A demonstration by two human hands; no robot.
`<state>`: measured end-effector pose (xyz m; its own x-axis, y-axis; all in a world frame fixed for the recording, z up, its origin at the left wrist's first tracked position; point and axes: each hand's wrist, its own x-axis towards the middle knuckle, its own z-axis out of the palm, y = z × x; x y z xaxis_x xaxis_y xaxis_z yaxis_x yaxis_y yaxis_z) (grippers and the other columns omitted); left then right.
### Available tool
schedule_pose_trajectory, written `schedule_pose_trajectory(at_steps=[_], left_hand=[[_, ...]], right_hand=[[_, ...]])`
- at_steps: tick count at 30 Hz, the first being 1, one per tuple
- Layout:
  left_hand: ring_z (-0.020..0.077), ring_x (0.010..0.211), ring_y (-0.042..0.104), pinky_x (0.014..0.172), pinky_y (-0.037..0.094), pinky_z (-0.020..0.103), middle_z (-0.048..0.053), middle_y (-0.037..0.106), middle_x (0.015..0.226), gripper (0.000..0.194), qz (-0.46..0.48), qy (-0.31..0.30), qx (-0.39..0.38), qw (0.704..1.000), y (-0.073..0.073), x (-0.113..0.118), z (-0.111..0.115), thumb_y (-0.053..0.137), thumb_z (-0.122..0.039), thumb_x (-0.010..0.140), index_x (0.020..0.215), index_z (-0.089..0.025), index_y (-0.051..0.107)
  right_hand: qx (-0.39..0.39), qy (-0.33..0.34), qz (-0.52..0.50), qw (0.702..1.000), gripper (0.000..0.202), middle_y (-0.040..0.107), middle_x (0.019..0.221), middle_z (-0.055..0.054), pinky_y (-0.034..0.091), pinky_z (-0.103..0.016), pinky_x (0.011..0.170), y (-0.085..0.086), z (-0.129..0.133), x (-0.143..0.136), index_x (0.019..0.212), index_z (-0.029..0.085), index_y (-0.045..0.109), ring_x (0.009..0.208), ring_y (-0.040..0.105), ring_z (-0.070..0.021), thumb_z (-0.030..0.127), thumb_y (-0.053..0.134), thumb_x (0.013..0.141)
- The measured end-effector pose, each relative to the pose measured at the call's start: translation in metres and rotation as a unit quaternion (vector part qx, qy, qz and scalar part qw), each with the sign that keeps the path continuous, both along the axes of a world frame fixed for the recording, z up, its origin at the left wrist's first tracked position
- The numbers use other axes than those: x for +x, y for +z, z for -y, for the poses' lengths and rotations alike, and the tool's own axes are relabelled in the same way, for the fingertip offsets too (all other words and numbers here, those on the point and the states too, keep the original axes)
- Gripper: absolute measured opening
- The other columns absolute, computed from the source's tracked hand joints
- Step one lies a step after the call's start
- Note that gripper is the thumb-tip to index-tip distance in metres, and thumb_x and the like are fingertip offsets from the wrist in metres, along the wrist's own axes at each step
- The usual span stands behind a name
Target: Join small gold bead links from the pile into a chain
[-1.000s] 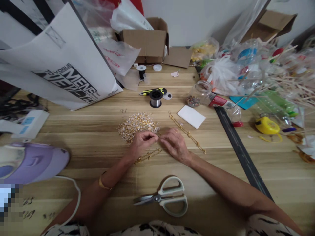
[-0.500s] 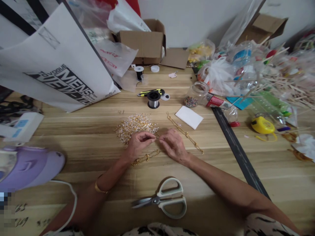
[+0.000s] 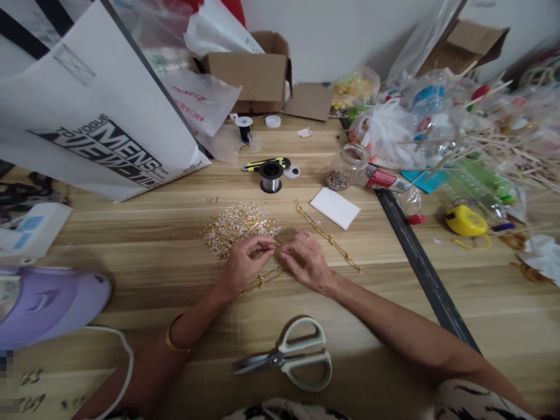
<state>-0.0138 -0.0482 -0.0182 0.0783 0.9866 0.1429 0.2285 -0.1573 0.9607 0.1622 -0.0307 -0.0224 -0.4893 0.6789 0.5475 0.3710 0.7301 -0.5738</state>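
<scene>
My left hand (image 3: 245,259) and my right hand (image 3: 306,259) meet fingertip to fingertip on the wooden table (image 3: 131,256), pinching a small gold pin between them; it is too small to see clearly. A gold chain (image 3: 262,278) trails from under my left hand. Just beyond the fingers lies a pile of gold and silver pins (image 3: 238,224). A second gold chain (image 3: 328,236) runs diagonally past my right hand.
Grey-handled scissors (image 3: 291,359) lie near my body. Wire spools (image 3: 270,176), a white card (image 3: 335,207), a bead jar (image 3: 347,169), a yellow tape measure (image 3: 466,220) and a black ruler (image 3: 420,262) lie around. A big white bag (image 3: 96,122), cardboard box (image 3: 251,73), purple iron (image 3: 48,300).
My hands stay in place, the fingertips working slightly closer together over the small piece. The view has shifted a little; nothing else on the table moved.
</scene>
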Motion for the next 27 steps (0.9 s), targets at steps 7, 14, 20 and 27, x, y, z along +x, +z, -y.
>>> schedule_pose_trajectory(at_steps=[7, 14, 20, 27], left_hand=[[0.0140, 0.073, 0.066, 0.071, 0.054, 0.025, 0.005, 0.069, 0.082, 0.012, -0.060, 0.006, 0.040, 0.997, 0.0008, 0.0002, 0.0009, 0.062, -0.014, 0.074, 0.086, -0.015, 0.065], [0.0134, 0.073, 0.065, 0.071, 0.053, 0.024, 0.005, 0.068, 0.082, 0.013, -0.105, -0.002, 0.077, 0.992, 0.0027, -0.0004, 0.0013, 0.060, -0.013, 0.076, 0.087, -0.015, 0.065], [0.0139, 0.074, 0.064, 0.071, 0.052, 0.025, 0.004, 0.068, 0.082, 0.012, -0.121, -0.003, 0.085, 0.989, 0.0021, -0.0009, 0.0010, 0.059, -0.015, 0.076, 0.087, -0.017, 0.065], [0.0140, 0.073, 0.064, 0.070, 0.051, 0.025, 0.004, 0.068, 0.081, 0.014, -0.128, -0.002, 0.091, 0.988, 0.0040, -0.0005, 0.0012, 0.059, -0.014, 0.076, 0.087, -0.017, 0.066]], right_hand=[[-0.013, 0.002, 0.004, 1.000, 0.005, 0.060, 0.074, -0.002, 0.037, -0.040, 0.090, -0.0011, 0.0001, -0.0002, 0.084, 0.020, 0.053, 0.072, 0.053, -0.0163, 0.019, 0.049, 0.085], [-0.013, -0.005, 0.002, 1.000, 0.005, 0.060, 0.073, -0.002, 0.037, -0.040, 0.091, -0.0010, 0.0004, -0.0004, 0.083, 0.020, 0.053, 0.071, 0.054, -0.0162, 0.019, 0.049, 0.085], [-0.013, -0.007, 0.006, 1.000, 0.004, 0.060, 0.074, -0.002, 0.037, -0.041, 0.091, -0.0009, 0.0006, 0.0001, 0.084, 0.021, 0.053, 0.072, 0.054, -0.0165, 0.019, 0.050, 0.085], [-0.007, -0.007, -0.002, 1.000, 0.003, 0.060, 0.074, -0.002, 0.038, -0.040, 0.090, -0.0029, 0.0002, -0.0001, 0.085, 0.021, 0.053, 0.073, 0.053, -0.0165, 0.018, 0.050, 0.085]])
